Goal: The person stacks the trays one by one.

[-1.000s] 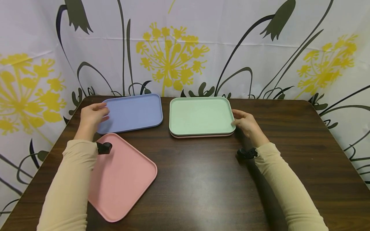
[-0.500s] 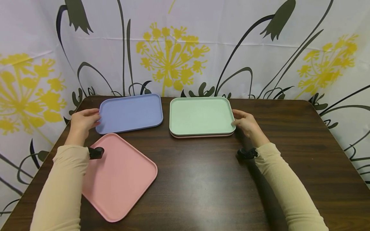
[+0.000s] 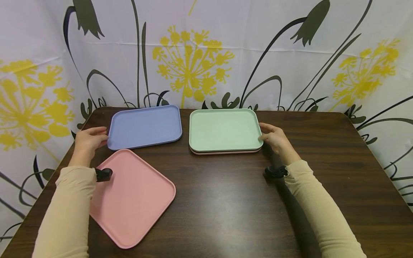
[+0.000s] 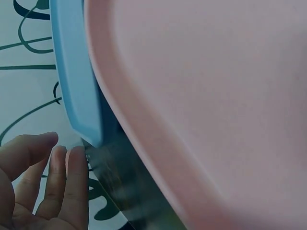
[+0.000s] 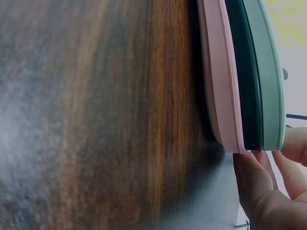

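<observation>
Trays in pastel colors lie across a dark wood-grain bench [image 3: 219, 215] as a person in beige sleeves [image 3: 326, 211] reaches forward with both hands. At the far left, the left hand [image 3: 87, 144] is just beside the short left edge of a rectangular blue tray [image 3: 145, 127], its fingers loosely extended and its thumb apart from them; the views do not settle whether a fingertip touches the rim. Right of the blue tray, near the bench's far edge, sits a level stack of three: a pale green tray [image 3: 224, 129] on top, a dark green tray [image 5: 245, 76] in the middle and a lower pink tray [image 5: 220, 76] at the bottom. The right hand [image 3: 278, 141] touches the stack's short right side with bent fingers; whether it pinches the trays or merely rests against them cannot be told. A broader pink tray [image 3: 132, 200] lies turned on the diagonal in front of the blue one, one corner pointing toward it, its left portion partly hidden by the left forearm. Black devices [image 3: 104, 175] are worn at both wrists. Behind the bench hangs a white cloth [image 3: 113, 61] printed with yellow flower heads and dark, curving stems.
</observation>
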Motion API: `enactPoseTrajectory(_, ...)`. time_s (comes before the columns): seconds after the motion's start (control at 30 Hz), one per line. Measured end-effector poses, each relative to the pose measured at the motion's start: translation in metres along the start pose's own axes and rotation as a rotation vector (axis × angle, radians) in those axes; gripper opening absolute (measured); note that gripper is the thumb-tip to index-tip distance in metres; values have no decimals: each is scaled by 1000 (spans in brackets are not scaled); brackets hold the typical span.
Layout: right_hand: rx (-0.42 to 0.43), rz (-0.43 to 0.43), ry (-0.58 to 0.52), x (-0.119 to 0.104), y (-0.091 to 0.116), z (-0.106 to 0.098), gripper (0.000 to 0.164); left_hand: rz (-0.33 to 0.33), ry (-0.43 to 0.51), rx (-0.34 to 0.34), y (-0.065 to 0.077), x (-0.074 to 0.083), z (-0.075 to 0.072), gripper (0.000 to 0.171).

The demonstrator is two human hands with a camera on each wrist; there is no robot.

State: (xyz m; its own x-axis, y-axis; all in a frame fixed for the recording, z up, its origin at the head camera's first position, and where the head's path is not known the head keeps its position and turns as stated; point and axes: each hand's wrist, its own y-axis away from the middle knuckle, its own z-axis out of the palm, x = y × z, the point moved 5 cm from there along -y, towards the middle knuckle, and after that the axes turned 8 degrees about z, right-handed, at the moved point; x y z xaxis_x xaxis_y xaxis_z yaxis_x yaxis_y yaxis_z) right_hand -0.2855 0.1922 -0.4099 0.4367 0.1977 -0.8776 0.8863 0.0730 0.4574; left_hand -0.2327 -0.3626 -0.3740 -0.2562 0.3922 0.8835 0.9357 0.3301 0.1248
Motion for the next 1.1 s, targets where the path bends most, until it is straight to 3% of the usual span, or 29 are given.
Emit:
enactPoseTrajectory(0.47, -1, 2, -7, 0, -1, 0, 68, 12, -97, -21, -1, -14, -6, 55)
enactPoseTrajectory(0.77, 0, -3, -11, 0, -1, -1, 69, 34, -171, -55, -2, -19, 0, 55)
enactPoseTrajectory(1.1, -7, -8, -11, -1, -1, 0, 68, 28, -157, -81, -1, -22, 4, 57)
